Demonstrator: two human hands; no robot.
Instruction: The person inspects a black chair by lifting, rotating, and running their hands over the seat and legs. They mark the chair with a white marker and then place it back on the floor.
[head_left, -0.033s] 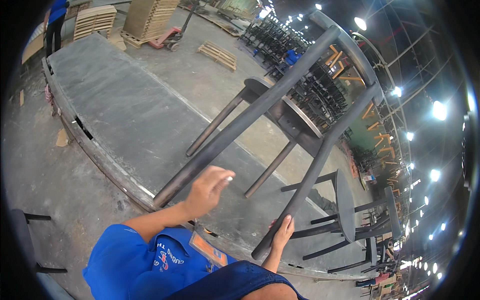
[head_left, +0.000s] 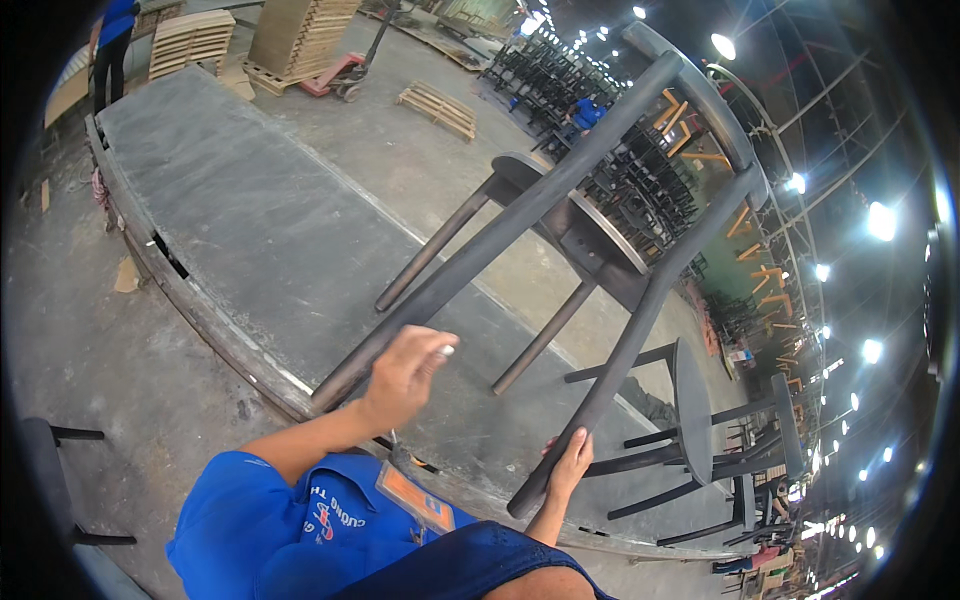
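Observation:
A dark grey wooden chair (head_left: 500,228) stands tilted on the long dark worktable, its backrest up at the far right and its two long back legs slanting down toward me. My right hand (head_left: 570,462) is wrapped around the lower end of the right leg. Beside the left leg, my left hand (head_left: 398,378) is raised with its fingers curled in a pinch. A small white piece (head_left: 447,350) shows at those fingertips; its kind is too small to tell. Whether the left hand touches the leg I cannot make out.
On the worktable (head_left: 230,190), another dark chair (head_left: 692,410) lies to the right. Part of a dark chair (head_left: 40,450) shows at the lower left. Farther off are a wooden pallet (head_left: 437,108), a red pallet jack (head_left: 335,75), stacked boards (head_left: 295,40) and a person (head_left: 115,45).
My left hand has shifted slightly to the left and up, closer to the chair's left leg. The right hand keeps its hold, and the chair looks nearly unchanged.

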